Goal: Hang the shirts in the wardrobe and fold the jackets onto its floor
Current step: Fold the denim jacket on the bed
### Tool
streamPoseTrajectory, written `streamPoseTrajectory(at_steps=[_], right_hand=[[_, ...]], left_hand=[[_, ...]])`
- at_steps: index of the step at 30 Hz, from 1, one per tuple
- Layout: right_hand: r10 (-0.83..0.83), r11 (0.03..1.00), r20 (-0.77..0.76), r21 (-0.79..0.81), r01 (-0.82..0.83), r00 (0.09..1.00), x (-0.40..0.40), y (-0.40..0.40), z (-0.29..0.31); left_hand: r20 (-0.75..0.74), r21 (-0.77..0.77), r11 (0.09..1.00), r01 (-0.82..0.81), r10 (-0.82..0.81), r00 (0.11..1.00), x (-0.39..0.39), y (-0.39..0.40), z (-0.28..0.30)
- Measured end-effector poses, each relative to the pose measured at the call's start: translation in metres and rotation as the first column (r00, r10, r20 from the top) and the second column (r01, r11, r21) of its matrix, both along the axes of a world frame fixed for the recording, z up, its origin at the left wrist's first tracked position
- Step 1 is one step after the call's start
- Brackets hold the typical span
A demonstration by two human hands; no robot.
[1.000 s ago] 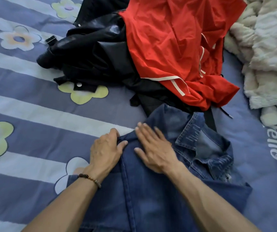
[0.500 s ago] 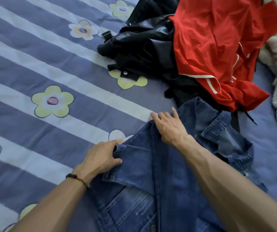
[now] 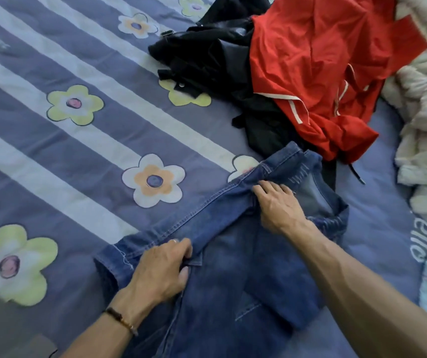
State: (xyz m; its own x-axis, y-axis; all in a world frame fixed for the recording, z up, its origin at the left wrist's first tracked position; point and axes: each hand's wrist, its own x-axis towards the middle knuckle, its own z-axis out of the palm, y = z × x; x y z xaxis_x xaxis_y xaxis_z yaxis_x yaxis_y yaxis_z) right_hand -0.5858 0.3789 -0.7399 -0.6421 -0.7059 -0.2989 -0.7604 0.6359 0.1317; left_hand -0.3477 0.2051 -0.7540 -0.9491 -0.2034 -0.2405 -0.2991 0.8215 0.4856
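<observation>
Blue denim jacket (image 3: pixel 233 267) spread on the bed, low and right of centre, its sleeve folded across in a long band running from lower left up toward the collar. Left hand (image 3: pixel 160 270) at the lower end of that band, fingers curled over the folded denim and thumb tucked under the edge, gripping the cloth; ring on one finger, beaded bracelet (image 3: pixel 120 319) at the wrist. Right hand (image 3: pixel 277 205) higher up, near the collar, fingers bent and fingertips pinching a bunch of the denim at the shoulder seam. Both forearms bare, reaching in from the bottom edge.

Beyond the denim, a red jacket (image 3: pixel 315 68) with white trim, crumpled, lying partly on top of a black jacket (image 3: pixel 212 58) with snaps and a buckle; the black one's lower edge just beside the denim collar, possibly touching. Fluffy cream blanket (image 3: pixel 426 120) heaped along the right edge. Bed sheet (image 3: pixel 65 151) purple-blue with pale diagonal stripes and printed flowers in yellow-green and white-orange. Wardrobe out of sight.
</observation>
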Motion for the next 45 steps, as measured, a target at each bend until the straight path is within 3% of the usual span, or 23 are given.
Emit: streamPoseTrajectory(at_steps=[2, 5, 8, 11, 14, 17, 21, 24, 29, 34, 36, 38, 41, 43, 45], right_hand=[[-0.054, 0.998, 0.024, -0.036, 0.055, 0.998, 0.005, 0.003, -0.005], [0.002, 0.978, -0.141, -0.204, -0.031, 0.99, 0.012, -0.008, -0.007], [0.08, 0.91, -0.151, -0.393, -0.134, 0.985, 0.023, -0.031, -0.016], [0.141, 0.925, 0.017, -0.358, -0.126, 0.99, 0.031, -0.048, -0.029], [0.125, 0.961, 0.129, -0.262, -0.087, 0.984, 0.03, -0.047, -0.039], [0.111, 0.97, 0.146, -0.23, -0.075, 0.983, 0.029, -0.046, -0.04], [0.08, 0.972, 0.147, -0.23, -0.044, 0.986, 0.04, -0.048, -0.038], [0.037, 0.979, 0.122, -0.203, -0.011, 0.992, 0.051, -0.043, -0.042], [0.001, 0.99, 0.119, -0.139, 0.016, 0.993, 0.056, -0.04, -0.047], [-0.042, 0.994, 0.173, -0.088, 0.058, 0.984, 0.061, -0.049, -0.041], [-0.055, 0.995, 0.184, -0.071, 0.069, 0.981, 0.06, -0.05, -0.039], [-0.044, 0.995, 0.17, -0.085, 0.059, 0.984, 0.063, -0.056, -0.037], [0.134, 0.977, 0.173, -0.187, -0.101, 0.976, 0.076, -0.071, -0.037], [0.291, 0.946, 0.201, -0.204, -0.251, 0.935, 0.078, -0.075, -0.044], [0.311, 0.944, 0.175, -0.169, -0.283, 0.934, 0.052, -0.067, -0.049]], left_hand=[[-0.117, 0.027, 0.994, -0.101, 0.104, 0.988, 0.0, 0.001, 0.005], [-0.236, 0.026, 0.984, -0.177, 0.178, 0.955, -0.008, -0.008, 0.006], [-0.117, -0.219, 0.973, -0.067, 0.042, 0.992, -0.017, -0.018, -0.008], [-0.01, -0.284, 0.953, 0.106, -0.113, 0.994, -0.015, -0.021, -0.014], [0.021, -0.298, 0.94, 0.165, -0.166, 0.986, -0.009, -0.025, -0.014], [0.01, -0.374, 0.906, 0.199, -0.21, 0.978, -0.004, -0.031, -0.013], [-0.166, -0.486, 0.86, 0.156, -0.266, 0.95, 0.003, -0.045, -0.016], [-0.122, -0.496, 0.843, 0.211, -0.308, 0.943, 0.007, -0.049, -0.019], [0.014, -0.448, 0.891, 0.068, -0.069, 0.998, 0.016, -0.053, -0.017], [0.005, -0.453, 0.877, 0.157, -0.174, 0.985, 0.012, -0.064, -0.004], [0.091, -0.363, 0.915, 0.176, -0.154, 0.984, 0.013, -0.064, -0.003], [0.106, -0.218, 0.972, 0.09, -0.068, 0.992, 0.011, -0.055, -0.004], [0.004, -0.18, 0.981, -0.069, 0.071, 0.997, -0.008, -0.036, -0.01], [0.065, -0.285, 0.956, -0.072, 0.094, 0.993, -0.014, -0.028, -0.024], [0.106, -0.362, 0.932, -0.021, 0.064, 0.992, -0.009, -0.026, -0.038]])
